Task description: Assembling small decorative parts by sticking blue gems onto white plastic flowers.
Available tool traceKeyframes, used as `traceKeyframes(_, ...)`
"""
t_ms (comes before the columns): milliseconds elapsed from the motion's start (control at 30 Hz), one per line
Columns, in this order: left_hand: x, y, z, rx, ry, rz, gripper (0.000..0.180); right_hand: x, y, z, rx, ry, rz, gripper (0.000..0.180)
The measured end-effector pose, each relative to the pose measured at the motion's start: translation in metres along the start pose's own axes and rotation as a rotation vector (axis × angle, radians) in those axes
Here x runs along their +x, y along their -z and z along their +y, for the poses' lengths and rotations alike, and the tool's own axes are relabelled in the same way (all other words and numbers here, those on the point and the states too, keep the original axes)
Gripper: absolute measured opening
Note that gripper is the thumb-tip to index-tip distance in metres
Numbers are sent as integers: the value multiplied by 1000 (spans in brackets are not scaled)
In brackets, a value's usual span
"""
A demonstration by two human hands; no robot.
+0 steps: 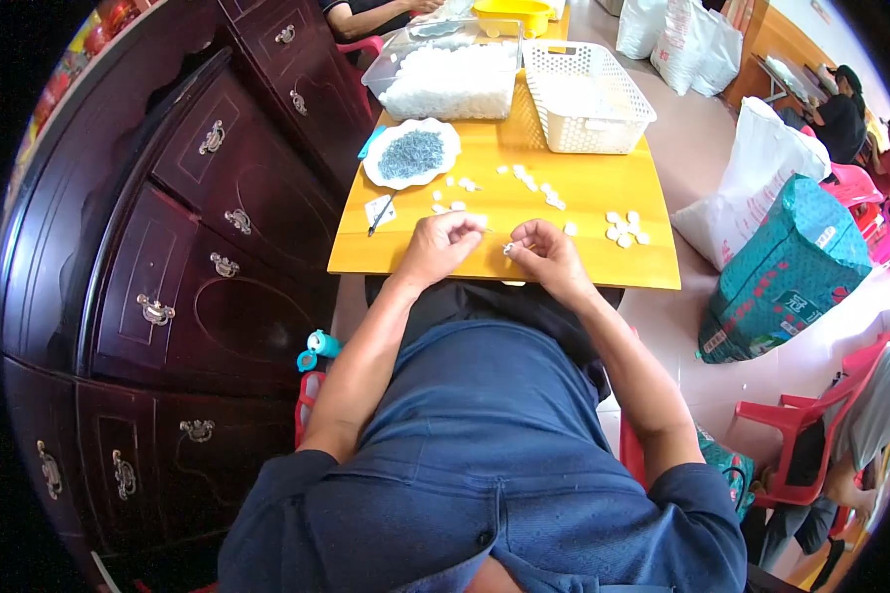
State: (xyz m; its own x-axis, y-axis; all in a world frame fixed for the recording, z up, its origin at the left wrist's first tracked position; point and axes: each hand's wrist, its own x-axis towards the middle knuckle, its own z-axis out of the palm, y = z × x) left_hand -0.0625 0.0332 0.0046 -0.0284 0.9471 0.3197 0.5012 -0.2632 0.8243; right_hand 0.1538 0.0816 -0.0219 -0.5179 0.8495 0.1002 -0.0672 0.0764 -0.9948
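Note:
Over the near edge of the yellow table [603, 269], my left hand [440, 247] is closed in a pinch. A tiny thin piece shows at its fingertips, too small to name. Just to the right, the thumb and fingers of my right hand [552, 262] are closed on a small white piece [509, 249] with a dark spot. The fingertips of both hands point at each other, a small gap apart. Small white pieces [623, 229] lie in a loose group to the right, and several more are scattered beyond my hands. A white scalloped plate [449, 163] holds many small grey metal pieces [412, 155].
At the table's far side stand a clear bin [391, 74] of white pieces and a white perforated basket [595, 138]. A pen-like tool [379, 217] lies left. Dark drawers [188, 227] flank the left; a teal sack [771, 277] and red chair [791, 435] stand right.

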Motion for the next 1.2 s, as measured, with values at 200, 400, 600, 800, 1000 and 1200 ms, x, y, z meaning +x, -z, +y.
traceKeyframes(200,21,11,-31,130,10,146,15,2,6,0,45,-29,7,18)
traceKeyframes(400,30,9,-26,471,-55,21,17,2,6,-1,52,-30,15,16)
traceKeyframes(600,32,9,-16,581,-35,-46,16,3,7,2,43,-27,5,15)
traceKeyframes(800,36,7,-15,596,27,-73,15,3,7,2,51,-25,-12,14)
traceKeyframes(1000,37,4,-13,568,30,-32,15,2,7,-1,47,-28,-10,15)
traceKeyframes(1200,27,4,3,310,-7,75,13,3,10,5,53,-31,13,15)
